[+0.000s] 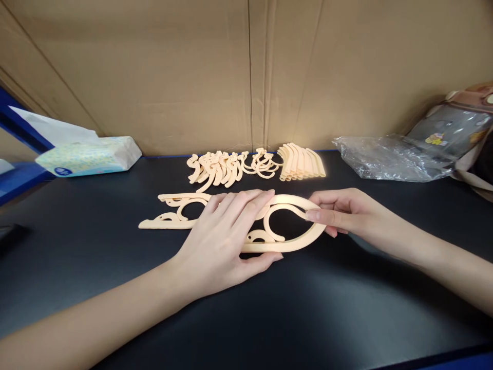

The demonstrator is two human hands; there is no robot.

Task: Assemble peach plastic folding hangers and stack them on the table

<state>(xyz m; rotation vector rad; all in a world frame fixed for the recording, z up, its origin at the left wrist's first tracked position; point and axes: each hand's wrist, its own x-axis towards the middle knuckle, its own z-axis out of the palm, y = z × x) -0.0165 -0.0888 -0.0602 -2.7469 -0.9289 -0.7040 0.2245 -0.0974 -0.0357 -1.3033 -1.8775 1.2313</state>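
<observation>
The soft tissue pack (88,154) at ten o'clock is open at the top, with a white sheet standing out of it. At two o'clock a clear plastic bag (389,159) lies crumpled and slack on the counter (269,308); I cannot tell whether anything is in it. Just behind the clear bag, against the cardboard wall (192,77), leans a grey and brown backpack (458,126), and its contents are hidden.

My left hand (227,236) comes in from seven o'clock with the forearm low over the counter. It lies palm down on the peach plastic piece (300,242), a flat, loop-shaped part with a curved cut-out, in the middle of the counter. The fingers are stretched out together across the top of the piece and the thumb is drawn in against its near edge, so it is loosely clasped. My right hand (342,213) comes in from four o'clock with the wrist nearly level. Its thumb and fingertips are closed on the tip of the piece at three o'clock, and the other fingers are curled beneath.

A flat arm section (162,223) of the same colour runs out from under my left hand toward nine o'clock. I cannot tell whether it is joined to the held piece.

At twelve o'clock, near the wall, sits a loose pile of hooks (223,168), and just beside it at one o'clock a stack of curved strips (302,162).
</observation>
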